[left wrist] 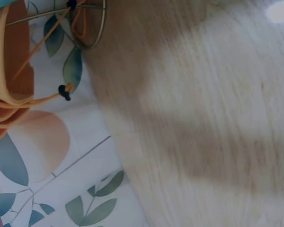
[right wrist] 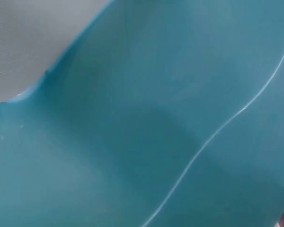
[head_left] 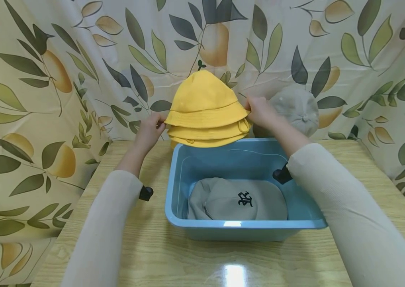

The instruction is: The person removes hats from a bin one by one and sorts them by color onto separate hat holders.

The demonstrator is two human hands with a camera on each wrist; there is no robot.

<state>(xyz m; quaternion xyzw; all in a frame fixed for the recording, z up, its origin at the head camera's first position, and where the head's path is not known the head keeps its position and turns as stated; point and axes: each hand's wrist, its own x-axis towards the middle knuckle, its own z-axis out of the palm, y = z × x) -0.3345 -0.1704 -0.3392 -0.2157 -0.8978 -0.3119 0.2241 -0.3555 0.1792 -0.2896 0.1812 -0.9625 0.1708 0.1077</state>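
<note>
A stack of several yellow bucket hats [head_left: 206,123] stands behind the bin; the top hat [head_left: 202,93] has a small green sprout on its crown. My left hand [head_left: 148,132] pinches the brim at the left side. At the right side of the brim, my right hand [head_left: 261,113] grips the edge, its fingertips partly hidden behind it. The left wrist view catches the hats' inner side [left wrist: 16,52] with an elastic cord [left wrist: 42,100] hanging from it, beside a metal wire loop [left wrist: 97,40]. A grey cap [head_left: 238,199] with a black letter lies in the blue bin [head_left: 247,224].
Behind my right hand, a second grey cap [head_left: 297,109] sits raised at the back right. The bin's inner wall [right wrist: 146,142] fills most of the right wrist view. A patterned leaf-and-fruit curtain [head_left: 62,99] hangs behind the wooden table [head_left: 145,247].
</note>
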